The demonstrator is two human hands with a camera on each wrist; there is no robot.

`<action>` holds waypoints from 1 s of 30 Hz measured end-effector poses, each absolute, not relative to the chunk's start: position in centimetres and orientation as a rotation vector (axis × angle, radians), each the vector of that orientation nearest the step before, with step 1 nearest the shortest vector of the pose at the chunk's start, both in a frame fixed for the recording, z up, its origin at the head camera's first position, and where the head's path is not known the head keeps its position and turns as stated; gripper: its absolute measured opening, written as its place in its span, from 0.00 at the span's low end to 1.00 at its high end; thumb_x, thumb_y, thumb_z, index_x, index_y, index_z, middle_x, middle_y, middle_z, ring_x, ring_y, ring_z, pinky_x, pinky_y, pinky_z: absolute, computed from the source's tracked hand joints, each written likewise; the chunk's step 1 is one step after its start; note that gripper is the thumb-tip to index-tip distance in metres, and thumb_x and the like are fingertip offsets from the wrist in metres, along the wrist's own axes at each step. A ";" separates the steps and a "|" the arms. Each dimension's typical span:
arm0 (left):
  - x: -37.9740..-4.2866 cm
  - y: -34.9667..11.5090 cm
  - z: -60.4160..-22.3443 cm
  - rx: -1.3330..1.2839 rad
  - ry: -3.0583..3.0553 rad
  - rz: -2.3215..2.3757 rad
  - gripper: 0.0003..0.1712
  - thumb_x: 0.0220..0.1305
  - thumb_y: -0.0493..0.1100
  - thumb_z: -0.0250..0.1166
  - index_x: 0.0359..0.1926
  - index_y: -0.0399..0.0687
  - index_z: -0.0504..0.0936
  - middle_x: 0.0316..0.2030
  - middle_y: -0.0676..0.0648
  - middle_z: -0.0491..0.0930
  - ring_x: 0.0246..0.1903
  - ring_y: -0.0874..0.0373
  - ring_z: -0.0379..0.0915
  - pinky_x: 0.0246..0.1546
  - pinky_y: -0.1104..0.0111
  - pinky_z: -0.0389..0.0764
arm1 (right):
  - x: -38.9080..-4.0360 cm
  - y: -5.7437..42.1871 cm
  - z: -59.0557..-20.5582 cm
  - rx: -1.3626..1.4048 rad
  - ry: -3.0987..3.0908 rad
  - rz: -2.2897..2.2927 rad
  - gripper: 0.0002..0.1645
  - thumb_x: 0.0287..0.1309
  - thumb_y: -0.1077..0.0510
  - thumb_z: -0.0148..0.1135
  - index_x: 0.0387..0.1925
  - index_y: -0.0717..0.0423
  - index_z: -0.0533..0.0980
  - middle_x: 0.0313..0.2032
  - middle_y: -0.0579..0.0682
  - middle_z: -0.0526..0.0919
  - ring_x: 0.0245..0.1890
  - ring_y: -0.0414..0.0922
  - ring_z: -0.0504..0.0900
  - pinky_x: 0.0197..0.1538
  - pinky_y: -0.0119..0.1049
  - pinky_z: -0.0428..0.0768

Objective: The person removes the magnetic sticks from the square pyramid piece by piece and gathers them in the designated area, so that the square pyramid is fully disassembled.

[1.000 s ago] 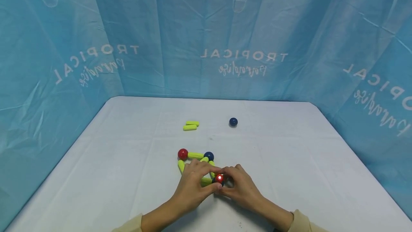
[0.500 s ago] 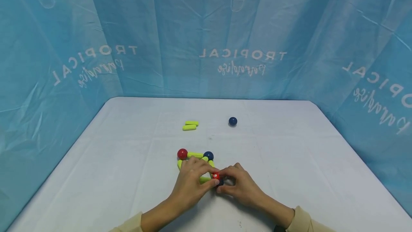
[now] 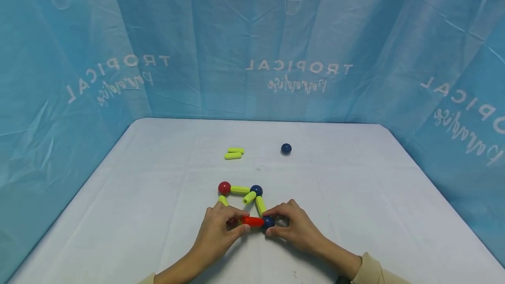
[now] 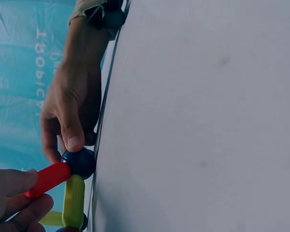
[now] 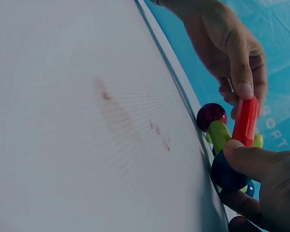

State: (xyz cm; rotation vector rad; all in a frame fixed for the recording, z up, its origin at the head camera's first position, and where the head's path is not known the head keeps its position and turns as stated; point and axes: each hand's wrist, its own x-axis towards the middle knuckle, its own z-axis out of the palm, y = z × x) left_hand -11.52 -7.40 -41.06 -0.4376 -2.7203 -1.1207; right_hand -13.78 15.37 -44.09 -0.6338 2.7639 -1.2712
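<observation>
My left hand (image 3: 217,228) pinches the far end of a red magnetic stick (image 3: 253,221) between thumb and fingers. The stick's other end meets a dark blue ball (image 3: 268,222), which my right hand (image 3: 295,228) grips. In the right wrist view the red stick (image 5: 245,122) slants up from the blue ball (image 5: 228,171), above a yellow-green stick (image 5: 219,135) that links this ball to a dark red ball (image 5: 211,117). Behind the hands, a red ball (image 3: 224,188), a blue ball (image 3: 256,190) and several yellow-green sticks (image 3: 240,190) continue the frame; my left hand hides part of it.
Two loose yellow-green sticks (image 3: 233,155) lie farther back on the white-covered table (image 3: 355,179). A loose dark blue ball (image 3: 286,148) sits to their right. A blue printed curtain (image 3: 221,34) surrounds the table's back and sides.
The red stick, earlier seen nearly end-on above the blue ball, now leans over to the left. My left hand has moved left with it; my right hand stays at the ball.
</observation>
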 end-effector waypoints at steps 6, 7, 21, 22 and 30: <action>-11.4 -7.1 -41.1 -0.497 -2.710 -1.112 0.16 0.45 0.46 0.75 0.39 0.60 0.86 0.22 0.68 0.71 0.29 0.65 0.62 0.34 0.73 0.58 | -13.6 15.5 -44.2 -0.611 2.754 -1.282 0.23 0.42 0.45 0.73 0.44 0.28 0.79 0.39 0.30 0.80 0.37 0.38 0.68 0.39 0.28 0.67; -11.4 -7.0 -41.0 -0.510 -2.706 -1.100 0.16 0.45 0.46 0.75 0.39 0.59 0.86 0.22 0.68 0.71 0.29 0.65 0.61 0.34 0.73 0.57 | -13.6 15.5 -44.2 -0.610 2.754 -1.285 0.23 0.42 0.45 0.73 0.44 0.28 0.79 0.39 0.29 0.79 0.37 0.38 0.68 0.39 0.28 0.67; -11.3 -7.3 -40.4 -0.564 -2.595 -0.976 0.13 0.45 0.45 0.76 0.36 0.55 0.87 0.23 0.67 0.75 0.29 0.70 0.58 0.35 0.73 0.59 | -13.6 15.0 -44.1 -0.637 2.780 -1.258 0.22 0.43 0.47 0.73 0.44 0.31 0.79 0.38 0.29 0.79 0.38 0.38 0.69 0.39 0.28 0.68; -11.4 -7.6 -40.1 -0.546 -2.578 -0.984 0.13 0.45 0.45 0.76 0.36 0.55 0.87 0.24 0.66 0.77 0.29 0.69 0.59 0.35 0.73 0.60 | -13.6 15.0 -44.0 -0.629 2.780 -1.251 0.22 0.43 0.47 0.73 0.45 0.31 0.79 0.38 0.29 0.79 0.38 0.38 0.69 0.40 0.28 0.68; -14.3 -11.0 -37.7 -0.186 -2.680 -1.233 0.16 0.53 0.43 0.71 0.45 0.59 0.85 0.34 0.54 0.79 0.38 0.58 0.67 0.34 0.69 0.65 | -13.6 15.1 -43.9 -0.583 2.772 -1.239 0.23 0.44 0.48 0.73 0.46 0.32 0.79 0.38 0.31 0.79 0.40 0.39 0.69 0.42 0.29 0.68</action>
